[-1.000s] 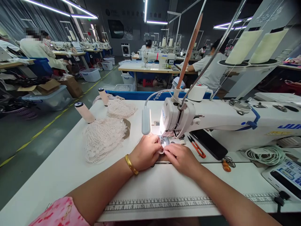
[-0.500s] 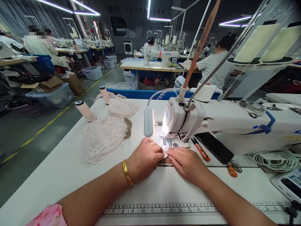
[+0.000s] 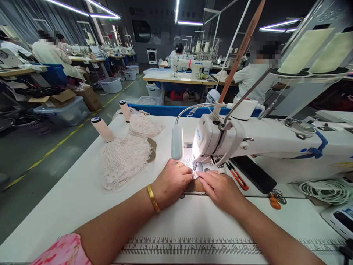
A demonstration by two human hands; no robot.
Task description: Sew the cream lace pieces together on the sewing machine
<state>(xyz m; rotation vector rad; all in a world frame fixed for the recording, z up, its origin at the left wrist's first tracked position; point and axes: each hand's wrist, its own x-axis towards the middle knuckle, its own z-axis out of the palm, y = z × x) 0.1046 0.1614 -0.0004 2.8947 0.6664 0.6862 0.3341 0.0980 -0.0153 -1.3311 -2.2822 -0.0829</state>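
Observation:
Under the lit head of the white sewing machine [image 3: 206,136] lies a piece of white lace [image 3: 188,162], partly hidden by my fingers. My left hand [image 3: 171,184], with a gold bangle at the wrist and a ring, is curled over the lace just left of the presser foot. My right hand [image 3: 222,188] has its fingertips pressed together at the lace's near edge, right of the left fingers. Thumb and index finger of that hand sit close together there. A brown patch [image 3: 197,186] shows on the machine bed between the hands.
Piled lace pieces [image 3: 124,162] and thread cones [image 3: 102,129] stand to the left. Orange thread snips [image 3: 238,177] and a black phone [image 3: 255,175] lie right of the needle. A lamp [image 3: 177,142] hangs beside the machine head. A printed ruler [image 3: 193,246] runs along the front edge.
The lace and my left fingers have shifted slightly away from me, toward the machine head. Less lace shows between the hands. My right hand stays at its edge. The whole view has shifted a little.

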